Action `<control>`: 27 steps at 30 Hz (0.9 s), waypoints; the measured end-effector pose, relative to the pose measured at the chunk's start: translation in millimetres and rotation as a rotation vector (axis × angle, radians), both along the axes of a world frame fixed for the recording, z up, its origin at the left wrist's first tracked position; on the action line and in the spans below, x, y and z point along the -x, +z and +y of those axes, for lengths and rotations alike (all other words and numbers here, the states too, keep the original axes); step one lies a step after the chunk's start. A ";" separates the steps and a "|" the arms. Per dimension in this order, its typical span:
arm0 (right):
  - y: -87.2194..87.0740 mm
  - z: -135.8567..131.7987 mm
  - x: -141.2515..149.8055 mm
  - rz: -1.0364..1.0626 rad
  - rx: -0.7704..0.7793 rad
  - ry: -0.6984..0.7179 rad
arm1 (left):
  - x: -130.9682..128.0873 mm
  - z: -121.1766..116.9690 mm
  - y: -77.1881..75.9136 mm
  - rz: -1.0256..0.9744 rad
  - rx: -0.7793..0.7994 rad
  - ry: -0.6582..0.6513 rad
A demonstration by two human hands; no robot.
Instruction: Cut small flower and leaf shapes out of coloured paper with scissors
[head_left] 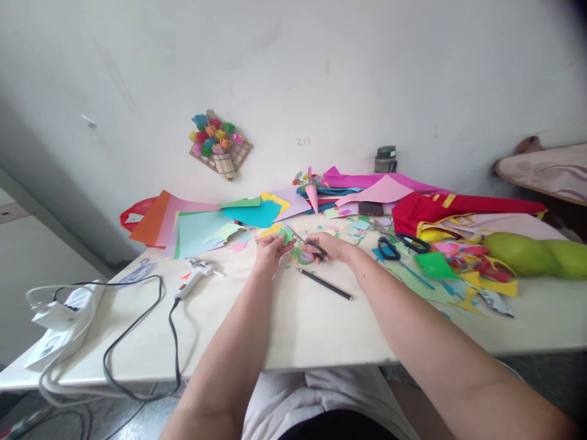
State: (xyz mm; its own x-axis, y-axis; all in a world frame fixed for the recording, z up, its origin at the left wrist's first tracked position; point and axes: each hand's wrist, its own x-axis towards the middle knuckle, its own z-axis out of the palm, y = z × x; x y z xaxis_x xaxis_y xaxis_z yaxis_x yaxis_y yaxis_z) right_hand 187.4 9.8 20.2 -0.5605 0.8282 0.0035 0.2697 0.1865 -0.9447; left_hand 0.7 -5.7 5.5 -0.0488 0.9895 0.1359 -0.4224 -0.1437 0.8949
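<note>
My left hand (271, 250) pinches a small piece of green paper (287, 234) near the middle of the table. Just to its right, my right hand (334, 246) is closed round the black handles of a pair of scissors (316, 249). The scissor blades point up and left, close to the green paper; whether they touch it I cannot tell. Small coloured paper cuttings (302, 256) lie under and between both hands. A black pencil-like stick (324, 284) lies slantwise on the table in front of my right hand.
A white glue gun (195, 278) with a black cord and a power strip (62, 330) lie on the left. Coloured paper sheets (197, 229) spread along the back. Larger dark-handled scissors (389, 249), paper scraps (477, 263) and red cloth (440, 211) are on the right.
</note>
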 end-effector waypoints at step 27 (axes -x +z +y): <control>6.4 -7.0 -1.8 0.007 0.000 0.040 | 3.4 -1.7 3.7 0.029 -0.024 0.010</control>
State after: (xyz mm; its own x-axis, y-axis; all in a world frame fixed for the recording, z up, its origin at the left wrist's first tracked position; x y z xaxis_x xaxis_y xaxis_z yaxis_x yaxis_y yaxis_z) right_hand 189.2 2.7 26.6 -0.5933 0.8050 0.0078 0.2557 0.1976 -0.9464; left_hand -2.7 -7.4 9.3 -0.0542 0.9855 0.1607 -0.3946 -0.1690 0.9032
